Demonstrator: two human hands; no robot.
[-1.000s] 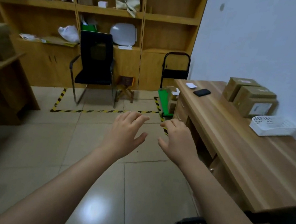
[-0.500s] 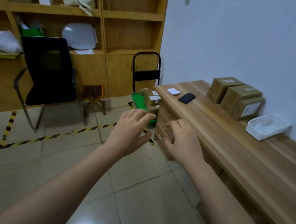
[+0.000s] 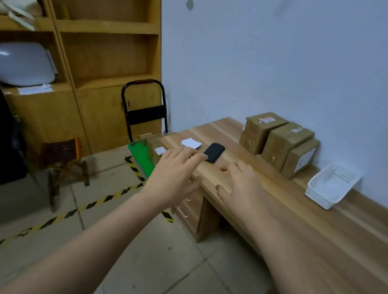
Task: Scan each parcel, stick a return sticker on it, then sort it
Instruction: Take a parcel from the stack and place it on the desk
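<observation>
Nearest the camera, both forearms reach forward, and neither hand holds anything. The left hand [image 3: 173, 179] hangs at the front edge of the tabletop [image 3: 324, 242], its fingers [image 3: 197, 158] straight and slightly spread. The right hand [image 3: 244, 192] is over the wood itself, its fingers [image 3: 232, 171] likewise apart and relaxed. Whether either palm touches the surface I cannot tell.

Just beyond the left fingertips a black handheld device [image 3: 213, 152], probably the scanner, lies flat on the tabletop. Its long axis runs away from the person toward the wall. It sits between the two hands' lines of reach, a little closer to the left one, whose index tip looks almost at its near end. A white slip [image 3: 191, 143], possibly the stickers, lies just beside the device on its left.

Farther back and to the right, three cardboard parcels [image 3: 286, 145] stand in a row against the wall, touching side to side, their long sides running out from the wall. They lie beyond and to the right of the right fingers, so that hand is the nearer one for them, while the left is better placed for the device. How many already carry a return sticker I cannot tell. My judgement is that the coming move is to take up the device, then draw a parcel forward. A white basket [image 3: 330, 190] sits past the parcels on the right, near the wall.
</observation>
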